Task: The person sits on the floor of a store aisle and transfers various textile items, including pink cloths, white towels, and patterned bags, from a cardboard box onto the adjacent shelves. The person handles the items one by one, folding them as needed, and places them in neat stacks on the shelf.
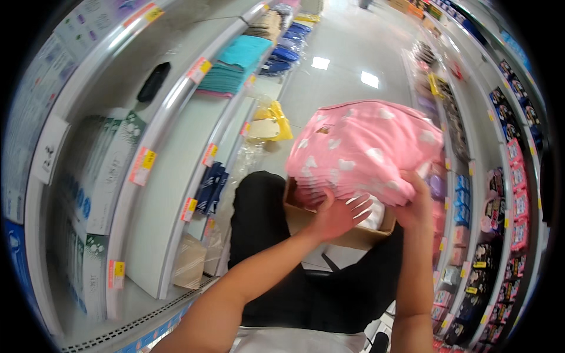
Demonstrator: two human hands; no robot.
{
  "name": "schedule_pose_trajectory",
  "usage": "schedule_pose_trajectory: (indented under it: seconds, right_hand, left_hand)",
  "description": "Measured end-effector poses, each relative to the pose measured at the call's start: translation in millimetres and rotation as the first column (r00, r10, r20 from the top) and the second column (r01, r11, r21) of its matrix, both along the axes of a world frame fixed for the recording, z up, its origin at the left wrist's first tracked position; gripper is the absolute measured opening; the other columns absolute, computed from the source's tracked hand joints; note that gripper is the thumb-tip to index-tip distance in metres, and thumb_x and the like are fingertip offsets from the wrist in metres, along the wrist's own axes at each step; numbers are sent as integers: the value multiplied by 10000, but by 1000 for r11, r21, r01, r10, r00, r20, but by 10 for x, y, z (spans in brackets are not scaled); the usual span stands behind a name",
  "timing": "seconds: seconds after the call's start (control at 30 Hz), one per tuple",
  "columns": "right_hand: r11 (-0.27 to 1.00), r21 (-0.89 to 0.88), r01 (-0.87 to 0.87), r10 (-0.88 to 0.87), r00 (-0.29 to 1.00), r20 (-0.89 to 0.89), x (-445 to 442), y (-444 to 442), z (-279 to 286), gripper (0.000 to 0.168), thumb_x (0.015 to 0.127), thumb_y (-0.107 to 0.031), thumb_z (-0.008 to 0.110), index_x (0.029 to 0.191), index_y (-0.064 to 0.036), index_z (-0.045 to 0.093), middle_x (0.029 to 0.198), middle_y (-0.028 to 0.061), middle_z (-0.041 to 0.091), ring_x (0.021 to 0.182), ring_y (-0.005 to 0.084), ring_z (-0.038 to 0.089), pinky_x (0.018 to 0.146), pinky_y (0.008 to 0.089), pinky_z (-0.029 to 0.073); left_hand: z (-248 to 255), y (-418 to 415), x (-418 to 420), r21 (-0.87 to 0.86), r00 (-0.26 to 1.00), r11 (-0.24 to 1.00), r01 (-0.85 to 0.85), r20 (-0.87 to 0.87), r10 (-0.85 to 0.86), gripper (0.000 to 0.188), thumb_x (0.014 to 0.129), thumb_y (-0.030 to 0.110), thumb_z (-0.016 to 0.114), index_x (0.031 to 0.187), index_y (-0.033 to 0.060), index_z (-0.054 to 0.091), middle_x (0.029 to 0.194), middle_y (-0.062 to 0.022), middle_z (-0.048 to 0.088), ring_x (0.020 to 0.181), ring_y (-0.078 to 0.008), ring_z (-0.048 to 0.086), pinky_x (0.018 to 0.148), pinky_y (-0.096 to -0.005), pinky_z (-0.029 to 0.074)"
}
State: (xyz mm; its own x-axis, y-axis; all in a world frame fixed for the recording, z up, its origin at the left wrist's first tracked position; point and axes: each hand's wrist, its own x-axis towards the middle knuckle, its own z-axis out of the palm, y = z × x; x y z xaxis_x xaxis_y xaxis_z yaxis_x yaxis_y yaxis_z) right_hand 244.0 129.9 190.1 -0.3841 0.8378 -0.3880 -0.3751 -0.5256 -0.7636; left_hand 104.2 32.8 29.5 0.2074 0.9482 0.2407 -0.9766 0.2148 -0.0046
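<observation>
A thick folded stack of pink fabric with white heart shapes (pixel 353 137) lies over an open cardboard box (pixel 344 236) between my knees. At the stack's near right corner, my right hand (pixel 408 198) grips the layered cloth. My left hand (pixel 337 216) is at the near edge of the stack, its fingers spread and holding nothing; whether it touches the cloth I cannot tell. Something white (pixel 376 214) shows inside the box under the pink stack, which hides most of the box's contents.
Shelving runs along both sides of the aisle. On the left are folded teal towels (pixel 234 66), a dark pouch-like item (pixel 154 81) and white cartons (pixel 110 185). A yellow plastic package (pixel 276 121) sits at the lower shelf edge. Packaged goods (pixel 518 198) fill the right shelves.
</observation>
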Motion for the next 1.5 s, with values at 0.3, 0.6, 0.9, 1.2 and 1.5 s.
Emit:
schedule_pose_trajectory:
  seconds: [0.3,0.6,0.9,1.2,1.5]
  right_hand:
    - [984,58,169,-164,983,-86,-120,-547,483,196,898,-188,574,917,-16,667,835,51,668,781,176,633,713,343,504]
    - [988,19,-156,157,980,-124,-486,-553,-315,465,890,-216,558,1311,-22,531,1111,70,664,946,191,644,813,362,511]
    - [930,0,-366,357,908,-220,-1282,-524,-717,545,913,-206,569,1416,-40,436,1330,106,581,1198,269,593,1028,467,487]
    - [880,-62,-471,452,870,-199,-2101,-538,-665,530,827,-174,668,1324,-60,522,1236,82,602,1145,253,586,966,436,488]
    - [805,10,-594,587,793,-164,-2996,-529,-822,621,839,-237,660,1416,-87,485,1346,32,577,1232,208,547,1050,403,413]
  left_hand:
    - [762,110,-836,11,783,786,-618,-77,617,1098,780,882,404,1582,163,190,1628,-42,257,1480,-295,259,1204,-525,222]
    - [564,-193,-2082,-74,612,609,-790,-153,776,952,880,836,282,1523,140,365,1582,-90,352,1443,-328,331,1187,-538,254]
    - [440,-661,-2818,-47,488,491,-870,-229,842,904,905,809,279,1516,152,384,1579,-70,361,1449,-327,322,1195,-534,242]
    - [624,-991,-3462,-150,508,486,-861,-299,808,741,950,591,416,1466,60,446,1533,-140,417,1430,-354,351,1182,-570,259]
    - [442,-1015,-4075,-54,168,177,-983,-664,729,655,943,525,483,1387,45,522,1416,-133,530,1306,-336,503,1089,-532,415]
